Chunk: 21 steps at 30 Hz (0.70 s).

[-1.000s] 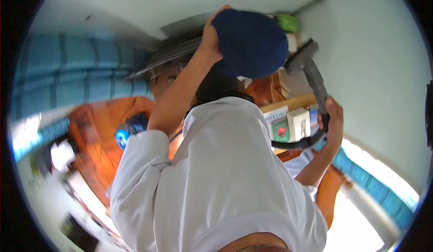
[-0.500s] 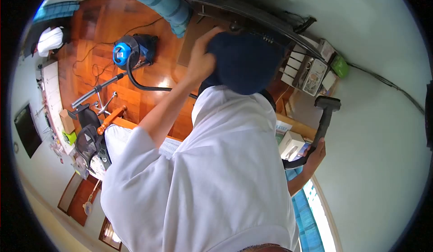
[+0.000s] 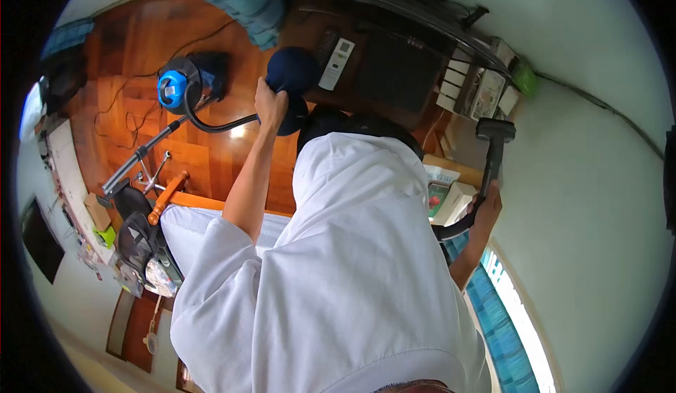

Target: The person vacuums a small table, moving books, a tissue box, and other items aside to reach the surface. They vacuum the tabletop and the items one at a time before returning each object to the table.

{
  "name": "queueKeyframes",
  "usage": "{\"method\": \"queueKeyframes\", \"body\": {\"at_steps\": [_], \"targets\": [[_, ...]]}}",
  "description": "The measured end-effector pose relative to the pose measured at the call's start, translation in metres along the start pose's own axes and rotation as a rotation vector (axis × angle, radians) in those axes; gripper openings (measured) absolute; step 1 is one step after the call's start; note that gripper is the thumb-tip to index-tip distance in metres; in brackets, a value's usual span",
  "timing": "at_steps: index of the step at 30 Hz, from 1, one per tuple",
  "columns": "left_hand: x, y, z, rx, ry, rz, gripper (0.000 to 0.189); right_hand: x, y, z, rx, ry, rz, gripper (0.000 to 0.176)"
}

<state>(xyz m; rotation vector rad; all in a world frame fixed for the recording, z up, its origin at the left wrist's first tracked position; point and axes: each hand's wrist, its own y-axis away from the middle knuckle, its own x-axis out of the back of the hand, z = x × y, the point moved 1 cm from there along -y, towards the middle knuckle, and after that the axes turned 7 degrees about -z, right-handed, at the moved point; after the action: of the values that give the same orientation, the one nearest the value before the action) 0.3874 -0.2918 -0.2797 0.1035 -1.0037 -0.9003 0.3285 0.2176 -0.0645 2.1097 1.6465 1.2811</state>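
Observation:
My left hand (image 3: 271,110) is closed on a dark blue, soft, rounded item (image 3: 292,71) with two lobes, held left of the dark tabletop (image 3: 303,26). My right hand (image 3: 487,203) is wrapped round the curved black tube of a vacuum nozzle (image 3: 496,130), whose wide head points up beside the pale wall. A white remote (image 3: 336,64) and a black remote (image 3: 326,44) lie on the tabletop, right of the blue item.
A blue and black vacuum cleaner (image 3: 172,88) stands on the wooden floor, its hose (image 3: 218,126) running toward my body. A metal tube (image 3: 144,154) is beside it. The television (image 3: 408,20) is at the top. Boxes (image 3: 454,203) are near my right hand.
My left hand has carried the blue item leftward, and both remotes have come into view. My right hand and the nozzle are slightly higher in view.

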Motion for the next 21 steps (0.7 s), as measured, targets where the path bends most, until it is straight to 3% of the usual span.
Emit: {"method": "queueKeyframes", "body": {"at_steps": [5,10,13,21], "targets": [[-0.007,-0.015,0.019,-0.067,-0.028,-0.121,0.053,-0.012,0.015,0.003,-0.029,-0.015,0.008,0.039],[-0.017,-0.014,0.063,-0.358,-0.373,-0.354,0.064,-0.013,0.019,0.019,-0.138,0.004,-0.015,0.040],[-0.035,-0.015,0.078,-0.446,-0.436,-0.423,0.061,-0.014,0.021,0.022,-0.174,0.029,-0.040,0.042],[-0.087,0.005,0.130,-0.448,-0.634,-0.505,0.078,-0.008,0.002,0.041,-0.209,-0.007,-0.122,0.048]]}}
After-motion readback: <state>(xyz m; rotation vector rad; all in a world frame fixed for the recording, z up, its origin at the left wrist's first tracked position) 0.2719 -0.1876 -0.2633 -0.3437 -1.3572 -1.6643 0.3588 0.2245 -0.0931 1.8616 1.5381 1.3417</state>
